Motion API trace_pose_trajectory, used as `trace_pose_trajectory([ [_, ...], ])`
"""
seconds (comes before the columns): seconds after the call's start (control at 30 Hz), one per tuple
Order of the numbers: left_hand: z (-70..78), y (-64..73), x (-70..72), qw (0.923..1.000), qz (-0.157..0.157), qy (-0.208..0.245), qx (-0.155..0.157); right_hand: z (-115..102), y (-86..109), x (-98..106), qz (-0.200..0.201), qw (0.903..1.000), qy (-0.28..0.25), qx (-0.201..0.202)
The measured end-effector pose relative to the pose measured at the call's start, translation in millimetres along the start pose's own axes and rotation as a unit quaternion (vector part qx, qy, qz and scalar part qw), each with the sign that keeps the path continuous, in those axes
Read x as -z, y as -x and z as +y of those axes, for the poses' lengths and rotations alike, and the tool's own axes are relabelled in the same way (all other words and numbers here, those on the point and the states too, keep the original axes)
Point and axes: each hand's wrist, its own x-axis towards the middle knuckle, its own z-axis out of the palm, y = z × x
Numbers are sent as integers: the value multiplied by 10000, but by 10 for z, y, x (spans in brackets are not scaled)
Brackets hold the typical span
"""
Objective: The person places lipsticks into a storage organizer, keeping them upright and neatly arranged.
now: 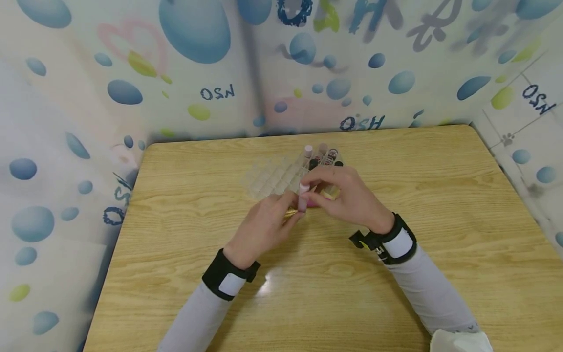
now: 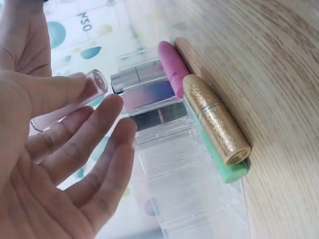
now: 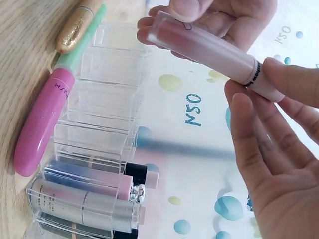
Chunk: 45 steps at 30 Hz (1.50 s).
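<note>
Over the table (image 1: 352, 303), on the near side of the clear organizer (image 1: 270, 178), a lip gloss tube (image 1: 302, 203) was held btwn both hands, clear of the wood. Its long axis ran approx. vert. in the head view, pale cap at the upper end, base at the lower. R wrist view showed it on a diag., clear base to upper L, printed collar and cap to lower R. L wrist view had the base end facing upper R, w/ the body slanting back to lower L.

L hand (image 1: 266, 222) pinched the tube near its base, thumb on one side, other fingers extended loosely. R hand (image 1: 352, 198) gripped the cap end btwn thumb and fingertips. So the tube bridged the gap: base by the L thumb, cap w/ the R fingers, mid-body bare.

Nearby, outside both hands, a pink tube (image 2: 173, 69), gold tube (image 2: 217, 119) and green tube (image 2: 232, 169) lay along the organizer's edge on the table, gold right against green. Inside the organizer, a silver tube (image 3: 82, 204) sat in a compartment next to a blue-pink tube (image 3: 87, 179); other compts. held dark-capped items.
</note>
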Motion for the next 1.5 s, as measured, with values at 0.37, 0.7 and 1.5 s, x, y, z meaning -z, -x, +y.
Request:
trace_pose_trajectory([
  [0.37,-124,-3,60,9967,313,-743,78,19,-10,50,682,9966,286,358],
  [0.7,-345,19,149,9867,524,-1322,786,107,-48,117,1169,9905,526,496],
  [1.5,-470,31,165,9889,353,-1204,796,316,-30,166,1548,9822,899,563],
])
